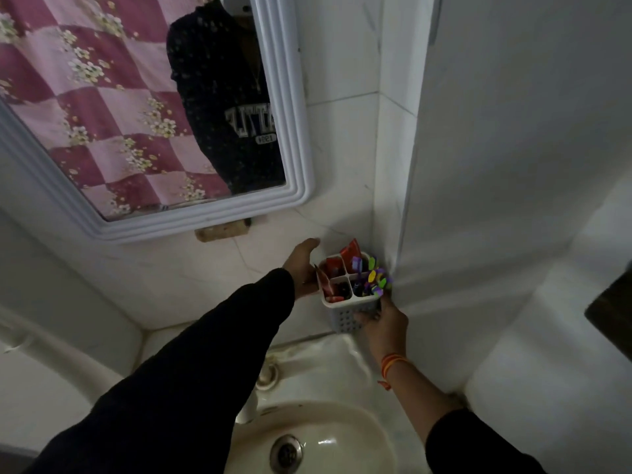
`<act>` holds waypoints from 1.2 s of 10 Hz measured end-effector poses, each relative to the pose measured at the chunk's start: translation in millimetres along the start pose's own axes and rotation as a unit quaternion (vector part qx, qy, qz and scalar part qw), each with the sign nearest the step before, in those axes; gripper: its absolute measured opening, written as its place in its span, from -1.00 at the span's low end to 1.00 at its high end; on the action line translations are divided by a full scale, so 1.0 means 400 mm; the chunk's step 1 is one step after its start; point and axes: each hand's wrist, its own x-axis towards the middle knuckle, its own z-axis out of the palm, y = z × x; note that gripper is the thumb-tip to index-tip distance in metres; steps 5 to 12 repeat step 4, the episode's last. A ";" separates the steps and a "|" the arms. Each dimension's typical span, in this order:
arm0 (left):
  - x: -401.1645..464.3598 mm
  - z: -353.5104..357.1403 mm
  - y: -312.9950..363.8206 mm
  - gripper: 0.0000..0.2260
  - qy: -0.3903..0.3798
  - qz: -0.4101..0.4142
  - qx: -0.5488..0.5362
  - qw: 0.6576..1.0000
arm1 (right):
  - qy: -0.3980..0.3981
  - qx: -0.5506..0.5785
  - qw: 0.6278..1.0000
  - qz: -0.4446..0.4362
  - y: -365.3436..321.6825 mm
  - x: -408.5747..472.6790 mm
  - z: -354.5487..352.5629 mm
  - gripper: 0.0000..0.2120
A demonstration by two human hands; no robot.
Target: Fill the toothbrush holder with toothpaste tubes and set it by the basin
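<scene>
A white perforated toothbrush holder point(345, 314) with several compartments stands in the wall corner at the back right of the basin point(328, 436). Red toothpaste tubes point(349, 253) stick out of its left and rear compartments, and colourful toothbrush heads point(374, 280) fill the right ones. My left hand point(302, 268) rests against the holder's left side, fingers extended toward the wall. My right hand point(384, 321) grips the holder's lower right side from the front. Whether the holder's base touches the basin ledge is hidden by my right hand.
A white-framed mirror point(301, 186) hangs above and left of the holder. A tap point(251, 403) and a drain point(285, 453) sit in the basin below my left sleeve. White tiled walls close in on the right and behind.
</scene>
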 end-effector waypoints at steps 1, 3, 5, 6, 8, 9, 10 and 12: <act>-0.017 0.017 -0.008 -0.66 -0.002 -0.003 -0.011 1.000 | 0.022 0.024 0.999 0.017 -0.009 -0.008 0.017 -0.31; 0.017 0.013 -0.037 -0.55 0.008 0.001 -0.055 0.998 | -0.012 0.027 0.999 0.037 -0.004 0.002 0.012 -0.28; 0.029 -0.008 -0.061 -0.51 0.065 0.036 -0.070 0.995 | 0.017 0.001 0.998 0.056 -0.006 -0.030 -0.007 -0.36; 0.029 -0.008 -0.061 -0.51 0.065 0.036 -0.070 0.995 | 0.017 0.001 0.998 0.056 -0.006 -0.030 -0.007 -0.36; 0.029 -0.008 -0.061 -0.51 0.065 0.036 -0.070 0.995 | 0.017 0.001 0.998 0.056 -0.006 -0.030 -0.007 -0.36; 0.029 -0.008 -0.061 -0.51 0.065 0.036 -0.070 0.995 | 0.017 0.001 0.998 0.056 -0.006 -0.030 -0.007 -0.36; 0.029 -0.008 -0.061 -0.51 0.065 0.036 -0.070 0.995 | 0.017 0.001 0.998 0.056 -0.006 -0.030 -0.007 -0.36; 0.029 -0.008 -0.061 -0.51 0.065 0.036 -0.070 0.995 | 0.017 0.001 0.998 0.056 -0.006 -0.030 -0.007 -0.36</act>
